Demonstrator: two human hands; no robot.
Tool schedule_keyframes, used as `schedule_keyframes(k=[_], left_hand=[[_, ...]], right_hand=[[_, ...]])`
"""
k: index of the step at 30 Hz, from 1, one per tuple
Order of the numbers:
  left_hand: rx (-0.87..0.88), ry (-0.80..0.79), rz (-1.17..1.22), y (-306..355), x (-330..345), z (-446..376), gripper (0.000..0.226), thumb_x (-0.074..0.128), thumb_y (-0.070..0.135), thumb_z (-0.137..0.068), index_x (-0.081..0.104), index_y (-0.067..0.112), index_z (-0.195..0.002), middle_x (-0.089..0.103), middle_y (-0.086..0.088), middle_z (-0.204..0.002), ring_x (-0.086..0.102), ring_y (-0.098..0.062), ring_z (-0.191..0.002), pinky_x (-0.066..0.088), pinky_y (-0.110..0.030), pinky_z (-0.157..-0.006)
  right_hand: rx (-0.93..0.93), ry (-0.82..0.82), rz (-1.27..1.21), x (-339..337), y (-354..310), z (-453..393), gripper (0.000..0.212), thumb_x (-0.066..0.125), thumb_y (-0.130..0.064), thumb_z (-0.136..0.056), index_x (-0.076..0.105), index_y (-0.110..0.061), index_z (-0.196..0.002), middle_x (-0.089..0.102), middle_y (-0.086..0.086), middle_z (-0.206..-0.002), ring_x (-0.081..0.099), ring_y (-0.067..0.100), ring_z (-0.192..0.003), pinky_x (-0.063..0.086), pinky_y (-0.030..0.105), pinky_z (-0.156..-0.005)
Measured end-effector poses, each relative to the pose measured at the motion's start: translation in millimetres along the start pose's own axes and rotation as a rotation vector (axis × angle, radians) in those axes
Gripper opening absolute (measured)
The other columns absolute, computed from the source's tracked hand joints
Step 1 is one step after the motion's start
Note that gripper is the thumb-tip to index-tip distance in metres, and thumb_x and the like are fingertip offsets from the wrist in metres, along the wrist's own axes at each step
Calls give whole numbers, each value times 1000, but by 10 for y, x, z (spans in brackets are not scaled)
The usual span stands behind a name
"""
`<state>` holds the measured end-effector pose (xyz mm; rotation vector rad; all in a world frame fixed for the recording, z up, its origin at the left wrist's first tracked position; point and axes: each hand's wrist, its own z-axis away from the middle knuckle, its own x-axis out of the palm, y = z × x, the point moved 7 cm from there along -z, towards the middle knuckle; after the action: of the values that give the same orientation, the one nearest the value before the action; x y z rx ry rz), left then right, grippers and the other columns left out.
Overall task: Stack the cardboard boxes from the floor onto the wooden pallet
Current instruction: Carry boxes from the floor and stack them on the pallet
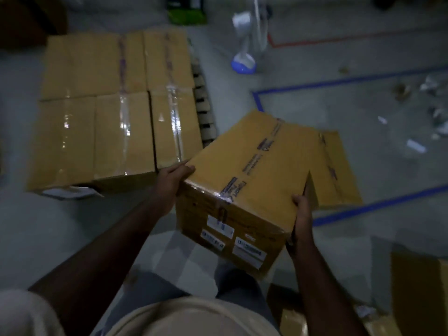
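Note:
I hold a taped cardboard box (244,180) with white labels on its near face, tilted and lifted off the floor at the centre. My left hand (173,178) grips its left top corner. My right hand (301,214) grips its right edge. Right behind it lies another cardboard box (337,170) on the floor. To the left, several taped boxes (116,110) sit packed together on the wooden pallet (204,110), whose slats show along the right side.
A white and blue fan base (243,64) stands on the floor behind. Blue tape lines (315,84) mark the floor at right, with paper scraps (415,145) scattered there. More cardboard (417,287) lies at the lower right. A green box (188,10) sits far back.

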<state>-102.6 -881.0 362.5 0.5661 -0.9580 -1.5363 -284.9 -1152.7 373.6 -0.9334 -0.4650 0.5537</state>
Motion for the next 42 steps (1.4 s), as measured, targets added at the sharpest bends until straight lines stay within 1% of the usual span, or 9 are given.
schedule_keyframes(k=[7, 12, 18, 22, 25, 31, 36, 39, 42], left_hand=[[164, 191, 169, 369, -2419, 1044, 27, 62, 13, -95, 73, 13, -120, 77, -10, -107, 71, -24, -97, 53, -38, -86], [202, 390, 244, 634, -4000, 1652, 23, 65, 11, -94, 74, 15, -115, 78, 4, -83, 70, -19, -79, 51, -23, -61], [242, 488, 282, 900, -5398, 1863, 32, 65, 11, -95, 69, 9, -127, 76, -12, -112, 73, -31, -102, 58, -37, -82], [284, 428, 237, 1242, -5924, 1584, 27, 63, 16, -97, 70, 21, -122, 79, 4, -103, 75, -12, -89, 57, -22, -61], [284, 342, 166, 1523, -6261, 1151, 30, 62, 16, -97, 67, 23, -127, 77, 2, -112, 75, -14, -97, 58, -24, -68], [247, 331, 193, 2062, -6974, 228, 70, 81, 40, -75, 58, 26, -140, 71, -3, -128, 70, -25, -113, 58, -42, -90], [212, 342, 235, 2523, -7358, -540, 75, 81, 43, -73, 57, 25, -141, 71, -6, -127, 70, -27, -113, 56, -47, -94], [209, 352, 238, 2897, -7546, -1030, 40, 75, 30, -86, 65, 30, -124, 77, -2, -112, 74, -25, -101, 59, -40, -82], [205, 335, 209, 3270, -7773, -1622, 26, 65, 20, -97, 65, 35, -118, 79, 0, -106, 75, -25, -97, 59, -41, -82]], right_hand=[[-58, -322, 132, 1975, 405, 1195, 65, 56, -28, -83, 49, -39, -147, 61, 9, -140, 60, 39, -124, 54, 63, -96], [-61, -509, 301, 3401, 756, 1948, 59, 51, -25, -87, 50, -35, -145, 62, 14, -137, 63, 39, -120, 59, 55, -90], [-61, -750, 431, 4844, 1096, 2493, 70, 55, -27, -88, 34, -37, -154, 62, 7, -136, 65, 27, -115, 59, 44, -86], [-45, -819, 496, 5583, 1280, 2420, 89, 63, -34, -77, 27, -40, -158, 66, 4, -132, 66, 22, -112, 55, 45, -93], [-21, -831, 456, 6154, 1380, 2181, 90, 64, -33, -76, 27, -44, -157, 58, 6, -142, 59, 28, -122, 50, 56, -101], [-41, -831, 511, 7342, 1424, 1631, 75, 61, -32, -90, 27, -46, -155, 62, -3, -129, 60, 17, -113, 51, 39, -81], [110, -864, 600, 8191, 1349, 1111, 87, 56, -65, -91, 2, -52, -159, 42, -11, -141, 52, 2, -112, 50, 48, -80], [148, -878, 621, 8660, 1243, 805, 112, 73, -70, -73, 2, -54, -158, 51, -5, -141, 56, 21, -122, 53, 59, -93], [125, -836, 609, 9193, 1136, 464, 106, 74, -50, -83, 0, -53, -158, 48, 2, -143, 57, 27, -118, 54, 44, -74]])
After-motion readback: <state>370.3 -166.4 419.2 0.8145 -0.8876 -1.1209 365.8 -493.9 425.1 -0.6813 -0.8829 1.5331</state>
